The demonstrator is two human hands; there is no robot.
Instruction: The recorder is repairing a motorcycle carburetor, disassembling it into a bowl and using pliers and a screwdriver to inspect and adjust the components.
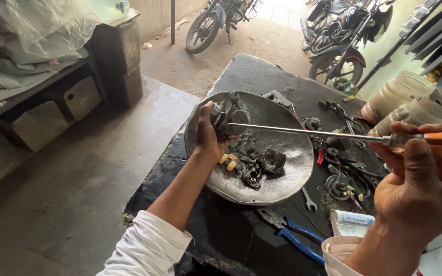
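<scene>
Entry: 1 small grey metal engine part [227, 118], apparently a carburettor body, is gripped in the left hand [208, 137] and held above the rim of a wide dented metal bowl [282, 179] on the dark table [251, 76]. 1 long screwdriver [308, 132] with an orange handle is clasped in the right hand [420, 189], fingers wrapped round the handle; its thin shaft is run level across the bowl, with the tip set against the part. Both hands are closed on their items; neither is free. Left arm: extended forward, white sleeve pushed back, wrist bent so the part's face is turned toward the tool. Right arm: drawn in close to the camera, forearm raised, handle held at about the height of the part. Handling note, as a judgement: the shaft is best kept in line with the screw, the part braced firmly, and pressure held along the axis so the tip is not slipped out; work is best kept over the bowl so loose pieces are caught. In the bowl: several small dark fittings [262, 163] and 2 yellow pieces [227, 161]. Beside it: blue-handled pliers [292, 232], 1 spanner [309, 200], 2 plastic jars [405, 99].
</scene>
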